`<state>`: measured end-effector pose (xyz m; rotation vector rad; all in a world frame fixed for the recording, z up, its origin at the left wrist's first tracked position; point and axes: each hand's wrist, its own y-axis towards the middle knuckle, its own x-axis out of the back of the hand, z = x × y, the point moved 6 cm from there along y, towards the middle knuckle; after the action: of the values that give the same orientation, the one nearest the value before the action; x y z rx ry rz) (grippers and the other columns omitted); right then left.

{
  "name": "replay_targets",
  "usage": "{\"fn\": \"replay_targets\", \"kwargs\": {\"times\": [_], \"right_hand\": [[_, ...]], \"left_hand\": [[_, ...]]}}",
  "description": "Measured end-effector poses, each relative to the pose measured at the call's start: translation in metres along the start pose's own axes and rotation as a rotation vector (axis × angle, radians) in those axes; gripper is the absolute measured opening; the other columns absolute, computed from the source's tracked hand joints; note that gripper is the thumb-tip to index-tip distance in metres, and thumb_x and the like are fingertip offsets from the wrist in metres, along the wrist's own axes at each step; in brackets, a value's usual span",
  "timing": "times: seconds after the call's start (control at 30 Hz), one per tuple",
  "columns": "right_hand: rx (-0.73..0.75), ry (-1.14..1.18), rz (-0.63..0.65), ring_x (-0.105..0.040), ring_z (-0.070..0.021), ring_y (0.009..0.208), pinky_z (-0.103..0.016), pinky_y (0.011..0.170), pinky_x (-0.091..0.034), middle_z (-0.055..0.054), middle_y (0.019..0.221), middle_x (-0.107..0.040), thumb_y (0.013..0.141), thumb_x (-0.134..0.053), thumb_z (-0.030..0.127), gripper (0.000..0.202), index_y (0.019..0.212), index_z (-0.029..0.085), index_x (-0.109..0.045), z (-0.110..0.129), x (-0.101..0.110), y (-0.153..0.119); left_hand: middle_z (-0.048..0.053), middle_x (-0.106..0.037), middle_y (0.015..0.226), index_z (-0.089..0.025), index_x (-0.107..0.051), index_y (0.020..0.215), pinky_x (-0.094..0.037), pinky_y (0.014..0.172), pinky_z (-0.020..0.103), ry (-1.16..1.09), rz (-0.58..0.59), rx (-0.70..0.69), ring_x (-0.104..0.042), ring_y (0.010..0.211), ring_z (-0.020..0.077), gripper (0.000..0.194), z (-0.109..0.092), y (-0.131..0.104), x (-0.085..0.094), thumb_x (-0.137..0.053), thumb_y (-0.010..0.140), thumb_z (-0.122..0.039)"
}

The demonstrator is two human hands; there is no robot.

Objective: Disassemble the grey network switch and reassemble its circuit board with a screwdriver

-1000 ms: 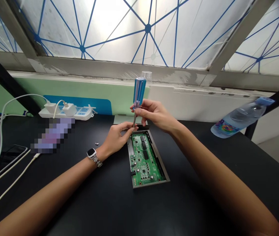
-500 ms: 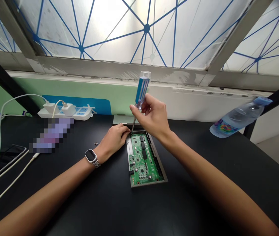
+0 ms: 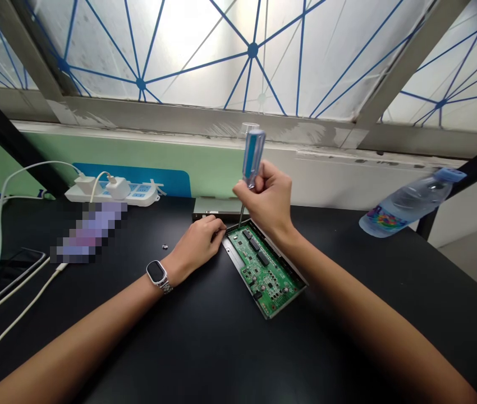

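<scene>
A screwdriver (image 3: 252,154) with a clear and blue handle stands nearly upright in my right hand (image 3: 270,196), its thumb and fingers closed round the lower handle. Its shaft comes down at the far end of a green circuit board (image 3: 259,266), where my hand partly hides that edge. The board sits in a shallow metal casing (image 3: 233,255) lying at a slant on the desk. At the casing's far left corner, the fingers of my left hand (image 3: 202,238) are pinched together on it. A flat metal panel (image 3: 217,207) lies behind both hands.
Small metal pieces (image 3: 165,247) lie left of my left wrist. Further left are a blurred-out device (image 3: 91,233), white cables (image 3: 15,311) and a power strip (image 3: 140,193) with plugs. A water bottle (image 3: 407,202) leans at the right. A wall and window close off the back.
The casing with the circuit board has swung round, its near end moving right. My right hand and the screwdriver have shifted slightly right. My left hand stays at the corner.
</scene>
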<state>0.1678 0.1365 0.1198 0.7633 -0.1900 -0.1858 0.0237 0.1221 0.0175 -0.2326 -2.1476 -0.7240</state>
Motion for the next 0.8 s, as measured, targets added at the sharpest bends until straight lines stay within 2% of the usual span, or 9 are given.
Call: {"fn": "replay_targets", "kwargs": {"times": [0.13,0.2,0.27,0.3,0.37,0.43,0.57,0.7,0.8], "right_hand": [[-0.096,0.204,-0.049,-0.032,-0.0077,0.044,-0.025,0.044,-0.028,0.01,0.057,-0.038,0.071,-0.065,0.015,0.035,0.073,0.027,-0.033,-0.006,0.019,0.017],[-0.171,0.287,-0.066,-0.03,-0.0081,0.039,-0.024,0.04,-0.027,0.013,0.054,-0.036,0.072,-0.065,0.017,0.032,0.081,0.028,-0.036,-0.012,0.028,0.025],[-0.243,0.352,-0.069,-0.029,-0.0085,0.036,-0.024,0.038,-0.027,0.014,0.052,-0.033,0.072,-0.065,0.021,0.029,0.087,0.028,-0.041,-0.017,0.037,0.032],[-0.282,0.375,-0.061,-0.028,-0.0087,0.036,-0.025,0.038,-0.027,0.014,0.051,-0.032,0.073,-0.064,0.024,0.026,0.089,0.028,-0.044,-0.018,0.041,0.035],[-0.365,0.4,-0.025,-0.028,-0.0092,0.037,-0.026,0.038,-0.029,0.012,0.05,-0.03,0.074,-0.062,0.027,0.019,0.088,0.026,-0.05,-0.02,0.046,0.039],[-0.419,0.406,-0.004,-0.029,-0.01,0.037,-0.027,0.038,-0.03,0.011,0.048,-0.03,0.075,-0.061,0.031,0.014,0.085,0.025,-0.054,-0.021,0.052,0.042],[-0.424,0.389,-0.024,-0.029,-0.011,0.038,-0.029,0.039,-0.029,0.009,0.046,-0.03,0.076,-0.065,0.036,0.014,0.08,0.025,-0.056,-0.02,0.062,0.046],[-0.444,0.439,-0.074,-0.027,-0.0111,0.038,-0.028,0.037,-0.028,0.008,0.045,-0.031,0.075,-0.061,0.029,0.007,0.077,0.025,-0.056,-0.016,0.067,0.045],[-0.459,0.492,-0.083,-0.027,-0.0111,0.038,-0.027,0.037,-0.028,0.008,0.045,-0.032,0.075,-0.057,0.025,0.002,0.077,0.024,-0.057,-0.011,0.068,0.044]], "left_hand": [[0.001,-0.063,0.074,-0.02,-0.062,0.095,-0.045,0.064,0.03,0.063,0.128,0.073,-0.061,0.068,0.019,0.011,-0.002,-0.003,0.011,-0.058,0.087,-0.015],[-0.003,-0.058,0.064,-0.021,-0.06,0.107,-0.04,0.058,0.03,0.134,0.249,0.111,-0.057,0.059,0.019,0.027,-0.004,-0.008,0.02,-0.061,0.08,-0.017],[-0.005,-0.054,0.059,-0.022,-0.059,0.111,-0.035,0.053,0.03,0.187,0.352,0.122,-0.054,0.055,0.0198,0.032,-0.008,-0.012,0.029,-0.064,0.079,-0.023],[-0.004,-0.055,0.059,-0.022,-0.06,0.108,-0.035,0.053,0.03,0.21,0.359,0.13,-0.055,0.055,0.0203,0.027,-0.01,-0.012,0.034,-0.064,0.082,-0.029],[-0.001,-0.058,0.063,-0.021,-0.06,0.1,-0.037,0.056,0.032,0.253,0.257,0.13,-0.058,0.06,0.0214,0.019,-0.015,-0.009,0.045,-0.06,0.09,-0.037],[0.003,-0.064,0.076,-0.02,-0.06,0.095,-0.044,0.064,0.034,0.246,0.152,0.043,-0.063,0.074,0.0234,0.019,-0.025,-0.003,0.046,-0.055,0.097,-0.039],[0.011,-0.066,0.11,-0.018,-0.062,0.107,-0.053,0.084,0.038,0.207,0.141,-0.16,-0.064,0.099,0.0261,0.017,-0.051,0.011,0.017,-0.056,0.099,-0.033],[0.012,-0.067,0.112,-0.016,-0.063,0.114,-0.055,0.087,0.041,0.244,0.226,-0.185,-0.066,0.102,0.029,0.027,-0.066,0.027,-0.02,-0.064,0.097,-0.037],[0.013,-0.07,0.102,-0.015,-0.065,0.109,-0.054,0.081,0.041,0.323,0.242,-0.195,-0.068,0.097,0.0302,0.022,-0.07,0.039,-0.032,-0.061,0.099,-0.034]]}}
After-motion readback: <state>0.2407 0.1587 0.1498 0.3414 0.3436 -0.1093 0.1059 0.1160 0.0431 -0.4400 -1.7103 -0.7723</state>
